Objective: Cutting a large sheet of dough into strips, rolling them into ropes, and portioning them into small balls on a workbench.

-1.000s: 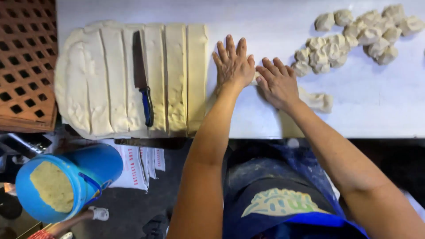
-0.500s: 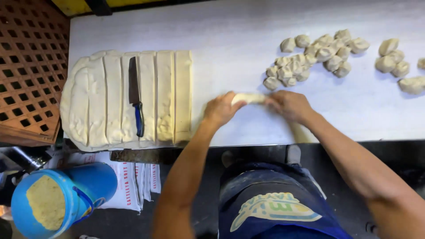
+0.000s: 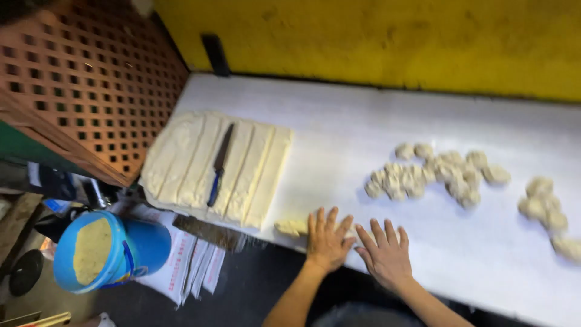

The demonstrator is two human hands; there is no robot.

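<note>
The white counter [image 3: 375, 121] fills most of the view, with a yellow wall [image 3: 393, 36] behind it and a brown lattice crate [image 3: 91, 79] at its left end. On the left part of the counter lies a wide slab of dough [image 3: 181, 163], cut into long strips, and a knife [image 3: 219, 163] with a blue handle rests on top of it, along the strips. To the right, well apart from the slab, small dough pieces [image 3: 436, 172] lie in loose heaps. Below the counter edge stands a blue bucket [image 3: 109, 251] with yellowish powder inside, beside some printed sacks [image 3: 193, 263].

Close to the near edge lies a short dough roll [image 3: 292, 227]. Its long axis goes left to right, along the counter edge. The left hand [image 3: 327, 241] is the nearer one: it lies flat, palm down, fingers spread and pointing away from the body, and the roll comes out from under it toward the left, so only the free end shows. The right hand [image 3: 385, 254] is just beside it on the right, also flat with spread fingers, and I cannot tell if any dough is under this palm. Both forearms rise from the bottom of the view, the wrists low over the counter edge.
</note>
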